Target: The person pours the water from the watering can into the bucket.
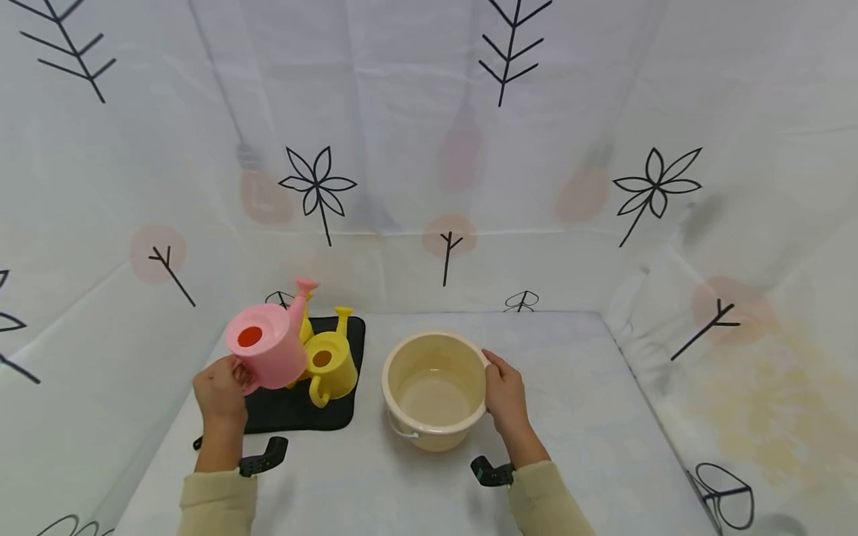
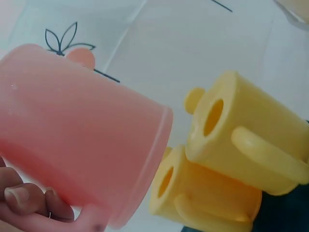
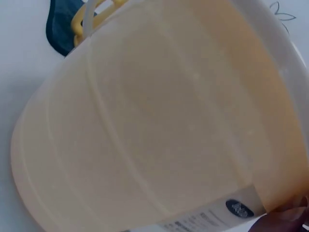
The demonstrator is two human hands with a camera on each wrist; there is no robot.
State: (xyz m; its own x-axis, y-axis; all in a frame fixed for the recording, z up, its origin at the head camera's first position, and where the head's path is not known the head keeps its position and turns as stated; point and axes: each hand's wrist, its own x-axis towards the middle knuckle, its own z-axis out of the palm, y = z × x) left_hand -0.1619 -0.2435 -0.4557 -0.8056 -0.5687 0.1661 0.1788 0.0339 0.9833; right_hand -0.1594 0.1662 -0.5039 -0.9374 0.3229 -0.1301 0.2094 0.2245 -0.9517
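My left hand (image 1: 223, 394) grips the handle of a pink toy watering can (image 1: 276, 356), held up at the left with its spout pointing away. Just right of it, two yellow watering cans (image 1: 335, 368) stand side by side on a black board (image 1: 302, 418); the pink one partly hides the farther yellow can (image 2: 212, 193) in the head view. With curled fingers my right hand (image 1: 507, 396) holds the rim of a cream bucket (image 1: 434, 394) at its right side. The bucket's inside shows bare. Its outer wall carries a printed label (image 3: 212, 215), seen in the right wrist view.
A white-covered table (image 1: 576, 417) spreads beneath everything, with the board at its left. White cloth (image 1: 402, 149) with plant drawings hangs behind and along both sides. The bucket's thin wire handle (image 1: 402, 430) hangs at its front left. Each wrist wears a black camera (image 1: 492, 472).
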